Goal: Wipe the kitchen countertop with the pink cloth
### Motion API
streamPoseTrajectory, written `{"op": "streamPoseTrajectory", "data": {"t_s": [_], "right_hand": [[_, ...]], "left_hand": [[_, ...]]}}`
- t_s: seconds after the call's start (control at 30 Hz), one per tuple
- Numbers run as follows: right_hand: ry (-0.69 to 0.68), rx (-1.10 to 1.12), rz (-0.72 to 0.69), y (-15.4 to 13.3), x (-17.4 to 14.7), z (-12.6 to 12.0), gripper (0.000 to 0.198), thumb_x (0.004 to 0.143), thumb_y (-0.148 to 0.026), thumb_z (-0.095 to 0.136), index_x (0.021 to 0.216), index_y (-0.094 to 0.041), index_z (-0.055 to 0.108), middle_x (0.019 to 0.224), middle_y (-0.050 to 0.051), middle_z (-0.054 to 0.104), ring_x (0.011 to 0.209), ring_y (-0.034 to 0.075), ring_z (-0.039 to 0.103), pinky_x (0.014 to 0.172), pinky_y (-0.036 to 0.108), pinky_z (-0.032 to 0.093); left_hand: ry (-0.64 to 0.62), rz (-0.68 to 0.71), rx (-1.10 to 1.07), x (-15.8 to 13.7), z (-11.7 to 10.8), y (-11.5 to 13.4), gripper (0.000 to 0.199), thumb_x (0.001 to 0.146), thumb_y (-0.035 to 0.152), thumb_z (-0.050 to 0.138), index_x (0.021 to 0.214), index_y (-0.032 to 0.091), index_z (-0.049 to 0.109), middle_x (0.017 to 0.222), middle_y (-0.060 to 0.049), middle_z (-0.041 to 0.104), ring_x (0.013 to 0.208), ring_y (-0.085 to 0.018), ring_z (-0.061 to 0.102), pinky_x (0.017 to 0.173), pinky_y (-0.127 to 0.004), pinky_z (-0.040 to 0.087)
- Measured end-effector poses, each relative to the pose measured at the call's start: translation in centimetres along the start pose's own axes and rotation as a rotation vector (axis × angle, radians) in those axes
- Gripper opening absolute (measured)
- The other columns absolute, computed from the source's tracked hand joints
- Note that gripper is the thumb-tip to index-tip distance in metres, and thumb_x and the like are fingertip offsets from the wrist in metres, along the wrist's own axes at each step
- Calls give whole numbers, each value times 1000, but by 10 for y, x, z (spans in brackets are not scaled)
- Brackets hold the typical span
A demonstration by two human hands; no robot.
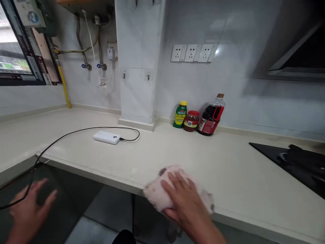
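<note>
A soft, matt pink cloth [162, 195] is seen pressed flat on a smooth cream countertop [228, 162] of stone-like look with a faint sheen. The power bank [106, 137] is cased in glossy white plastic, and the wall [241, 84] is faced with glazed white tiles. The hob [291, 162] is surfaced in black glass.

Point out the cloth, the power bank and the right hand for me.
cloth [156, 195], head view, its bare left part.
power bank [106, 137], head view, middle of its top.
right hand [184, 200], head view, back of the hand.
</note>
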State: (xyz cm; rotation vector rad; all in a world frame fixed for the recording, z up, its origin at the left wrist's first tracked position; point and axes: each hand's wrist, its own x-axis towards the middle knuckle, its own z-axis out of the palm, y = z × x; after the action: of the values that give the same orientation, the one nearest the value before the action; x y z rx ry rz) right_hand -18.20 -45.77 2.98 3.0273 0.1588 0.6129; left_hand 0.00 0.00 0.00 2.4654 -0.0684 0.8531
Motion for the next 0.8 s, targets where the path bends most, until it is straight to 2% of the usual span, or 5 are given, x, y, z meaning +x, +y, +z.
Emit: {"op": "streamPoseTrajectory", "data": {"t_s": [0.13, 0.23, 0.33, 0.6, 0.8], "right_hand": [[-58, 108, -68, -78, 69, 4, 103, 57, -53, 93, 142, -20, 45, 152, 27, 44, 140, 50, 38, 106, 69, 37], [-59, 92, -76, -104, 91, 8, 94, 67, -48, 89, 143, -20, 42, 152, 26, 43, 139, 48, 40, 105, 68, 39], [25, 97, -93, -94, 77, 11, 83, 75, -44, 84, 143, -25, 41, 152, 19, 46, 139, 42, 43, 106, 62, 41], [198, -71, 15, 61, -79, -3, 75, 71, -41, 85, 138, -32, 51, 149, 10, 53, 138, 34, 45, 112, 54, 31], [139, -396, 397, 201, -221, -32, 65, 68, -28, 74, 131, -31, 58, 144, 9, 57, 139, 34, 43, 118, 60, 17]], "left_hand": [[-21, 320, -422, -49, 10, 92, 24, 80, 44, 60, 103, 46, 65, 111, -3, 68, 109, -35, 61, 101, -53, 45], [-6, 438, -530, -29, 22, 162, 18, 87, 39, 55, 99, 36, 68, 106, -5, 67, 107, -30, 61, 101, -48, 46], [-64, 517, -496, 8, 46, 210, 26, 90, 42, 50, 97, 27, 70, 104, -8, 68, 107, -28, 61, 101, -47, 45], [-186, 668, -261, 17, 91, 229, 34, 91, 49, 48, 93, 29, 74, 118, -12, 66, 118, -34, 56, 96, -50, 43], [-267, 618, -232, 23, 100, 223, 42, 85, 62, 48, 96, 32, 75, 120, -9, 67, 120, -33, 55, 101, -50, 41]]}}
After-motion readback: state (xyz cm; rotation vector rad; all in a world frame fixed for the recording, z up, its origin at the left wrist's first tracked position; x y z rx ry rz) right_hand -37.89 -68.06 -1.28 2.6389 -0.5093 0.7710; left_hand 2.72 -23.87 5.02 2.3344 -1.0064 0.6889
